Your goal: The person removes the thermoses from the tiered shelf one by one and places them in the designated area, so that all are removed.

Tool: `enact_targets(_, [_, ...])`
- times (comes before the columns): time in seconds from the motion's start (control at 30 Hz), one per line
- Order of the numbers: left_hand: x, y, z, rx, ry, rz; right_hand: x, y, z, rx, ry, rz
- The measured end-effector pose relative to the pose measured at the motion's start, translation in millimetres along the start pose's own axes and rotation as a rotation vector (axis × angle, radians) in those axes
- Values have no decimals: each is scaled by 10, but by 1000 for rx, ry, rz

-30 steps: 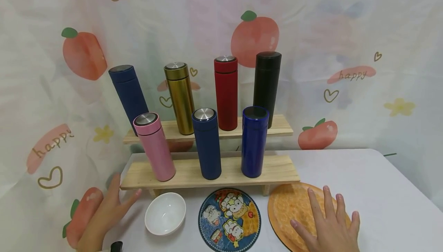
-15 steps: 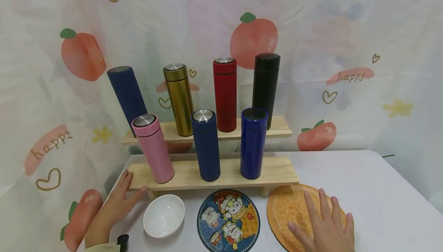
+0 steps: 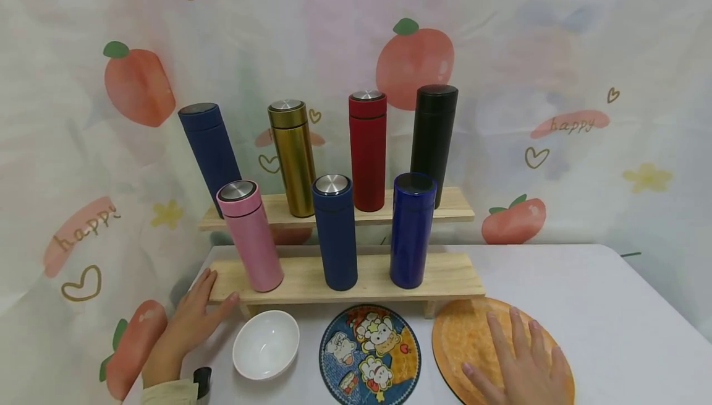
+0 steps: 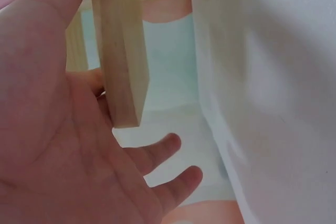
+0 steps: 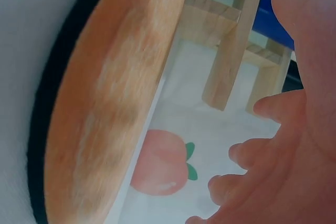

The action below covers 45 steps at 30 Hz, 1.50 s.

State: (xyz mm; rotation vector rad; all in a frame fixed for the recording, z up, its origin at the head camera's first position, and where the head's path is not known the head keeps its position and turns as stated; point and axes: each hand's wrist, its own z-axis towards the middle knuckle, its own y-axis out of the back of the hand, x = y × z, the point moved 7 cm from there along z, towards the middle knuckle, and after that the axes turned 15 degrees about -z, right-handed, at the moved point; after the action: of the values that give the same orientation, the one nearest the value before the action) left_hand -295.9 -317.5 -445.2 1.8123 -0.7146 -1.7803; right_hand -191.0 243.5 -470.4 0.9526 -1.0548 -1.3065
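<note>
My left hand (image 3: 191, 324) grips the left end of the two-tier wooden shelf (image 3: 300, 295), thumb at the front edge and fingers around the end. In the left wrist view, two fingertips (image 4: 189, 179) extend past the wood. My right hand (image 3: 525, 368), fingers spread, hovers over a round pizza-patterned mat (image 3: 461, 337) and holds nothing. On the lower tier stand pink (image 3: 253, 241), matte navy (image 3: 336, 238) and glossy blue (image 3: 411, 238) thermos bottles. Behind them are navy (image 3: 208, 145), gold (image 3: 293, 164), red (image 3: 368, 157) and black (image 3: 434, 133) bottles.
Before the shelf, a white bowl (image 3: 266, 344) sits near my left hand, beside a round cartoon-patterned mat (image 3: 334, 371). All rest on a white table (image 3: 601, 318). A fruit-printed curtain (image 3: 500, 40) hangs behind and at the sides.
My left hand has moved up and right from beside the shelf onto its left end. My right hand has shifted slightly left and down, still spread above the pizza-patterned mat. The bottles have stayed in place.
</note>
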Motion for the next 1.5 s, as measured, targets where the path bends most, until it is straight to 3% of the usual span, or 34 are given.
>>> enact_targets(0.43, [22, 74, -78, -51, 7, 20, 157, 65, 46, -73, 62, 33])
enact_targets(0.67, [5, 78, -70, -52, 36, 63, 233, 299, 175, -142, 145, 33])
enact_targets(1.07, [-68, 26, -29, -60, 48, 77, 518, 853, 580, -89, 241, 344])
enact_targets(1.3, [-55, 24, -34, -68, 46, 75, 773, 1032, 831, 2, 211, 568])
enact_targets(1.5, [-80, -36, -32, -68, 20, 55, 887, 1061, 1027, 50, 161, 675])
